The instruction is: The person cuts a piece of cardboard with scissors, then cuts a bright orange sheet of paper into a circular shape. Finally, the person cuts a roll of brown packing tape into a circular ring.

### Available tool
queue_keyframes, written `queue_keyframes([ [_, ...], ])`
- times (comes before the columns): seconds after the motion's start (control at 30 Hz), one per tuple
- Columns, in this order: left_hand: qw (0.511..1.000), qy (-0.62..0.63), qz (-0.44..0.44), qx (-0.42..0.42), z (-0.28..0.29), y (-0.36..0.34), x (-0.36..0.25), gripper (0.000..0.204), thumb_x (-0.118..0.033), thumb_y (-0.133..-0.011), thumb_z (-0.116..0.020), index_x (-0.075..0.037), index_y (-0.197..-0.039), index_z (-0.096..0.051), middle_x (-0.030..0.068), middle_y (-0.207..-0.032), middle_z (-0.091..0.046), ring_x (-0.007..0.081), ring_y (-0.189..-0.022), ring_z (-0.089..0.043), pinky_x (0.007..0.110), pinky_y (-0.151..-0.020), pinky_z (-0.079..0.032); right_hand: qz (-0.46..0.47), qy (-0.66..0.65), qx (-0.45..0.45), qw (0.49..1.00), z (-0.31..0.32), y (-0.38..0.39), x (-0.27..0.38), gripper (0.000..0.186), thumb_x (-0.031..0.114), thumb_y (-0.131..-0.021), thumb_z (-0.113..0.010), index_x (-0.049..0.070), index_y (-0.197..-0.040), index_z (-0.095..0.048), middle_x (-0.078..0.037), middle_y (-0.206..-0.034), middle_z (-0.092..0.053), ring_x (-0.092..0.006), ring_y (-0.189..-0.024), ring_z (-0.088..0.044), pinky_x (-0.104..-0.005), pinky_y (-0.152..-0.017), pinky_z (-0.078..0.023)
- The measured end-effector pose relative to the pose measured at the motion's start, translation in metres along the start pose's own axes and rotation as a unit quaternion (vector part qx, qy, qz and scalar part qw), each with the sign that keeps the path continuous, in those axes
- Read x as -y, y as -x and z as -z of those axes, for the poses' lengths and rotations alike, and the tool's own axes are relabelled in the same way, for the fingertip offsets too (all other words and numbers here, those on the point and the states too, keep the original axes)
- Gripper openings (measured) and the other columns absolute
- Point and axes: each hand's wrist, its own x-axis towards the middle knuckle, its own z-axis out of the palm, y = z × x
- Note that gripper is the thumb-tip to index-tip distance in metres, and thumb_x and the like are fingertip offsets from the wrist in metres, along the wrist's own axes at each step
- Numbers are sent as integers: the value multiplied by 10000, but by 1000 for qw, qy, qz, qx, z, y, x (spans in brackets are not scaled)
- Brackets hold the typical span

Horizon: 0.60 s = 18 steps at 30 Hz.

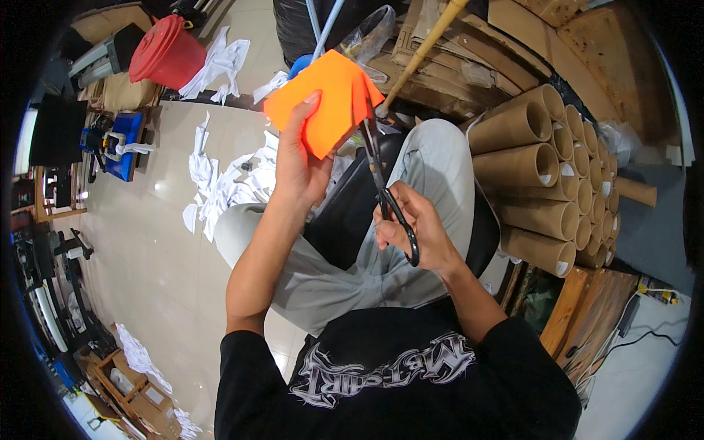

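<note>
A: What do we find from the left?
B: At eight o'clock we have one brown box (139,400) with pale items in it, too small for us to name. Toward half past ten stands one red bucket (167,55); we cannot tell what it holds.
A: And further in?
B: White scraps (246,180) lie heaped at ten o'clock, overlapping too much for us to count. Near half past eleven sits a black bag (297,29), its contents hidden from us.
A: How do we see the left hand (302,165)?
B: Raised at eleven o'clock, its forearm coming up from between seven and eight. It grips the orange piece (315,110), thumb flat on the near face and pointing to one o'clock. We see that single piece just left of twelve.
A: The right hand (422,231)?
B: At three o'clock, fingers curled around the handles of one pair of black scissors (376,165). The blades point between eleven and twelve and meet the piece's right edge; we cannot tell how wide they stand.
A: Last?
B: Cardboard tubes (532,202), stacked between two and three o'clock. We count more than a dozen; the far ones overlap.
</note>
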Motion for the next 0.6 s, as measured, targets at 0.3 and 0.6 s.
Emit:
queue_keyframes([
  [0.3, 999, -38, -21, 21, 7, -4, -3, 437, -264, -973, -629, -8, -1308, -517, 136, -1235, -643, 282, -1100, -663, 422, -925, -556, 33, 272, -46, 961, -12, 4, 5, 443, 237, -816, -876, 49, -896, -483, 16, -703, -537, -40, -618, -474, -223, -537, -376],
  [0.6, 982, -157, -103, 29, 1, 3, 5, 418, -215, -949, -659, -18, -1297, -538, 95, -1186, -640, 223, -1046, -658, 396, -830, -567, 16, 49, -64, 997, -5, -13, 1, 401, 218, -863, -845, 50, -868, -481, 43, -724, -483, -28, -648, -440, -206, -565, -367],
])
